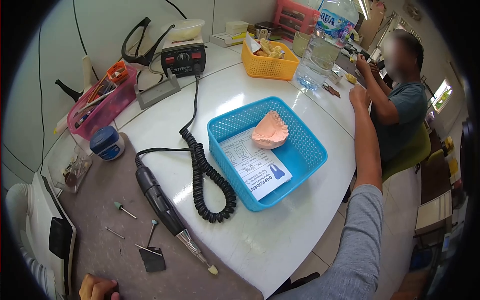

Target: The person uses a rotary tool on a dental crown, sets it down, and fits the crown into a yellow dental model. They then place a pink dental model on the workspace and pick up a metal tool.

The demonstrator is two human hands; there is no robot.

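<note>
My left hand (98, 287) is at the bottom left edge on the brown mat, its fingers curled, with a small dark and greenish bit at the fingertips. My right hand (359, 96) reaches far out to the table's right edge; its fingers are too small and hidden to read. Just beyond it is a small yellowish piece (351, 78). The blue basket (300, 175) holds a pink dental cast (270, 131) and a printed paper slip (260, 172). A black handpiece (159, 197) with a pale tip lies across the mat.
Loose burs (126, 210) lie on the mat (100, 250). Behind are a blue-lidded jar (107, 143), pink tray (107, 112), control box (183, 59), yellow basket (267, 67) and large water bottle (322, 50). A coiled cord (199, 175) crosses the table. Another person (405, 100) sits at right.
</note>
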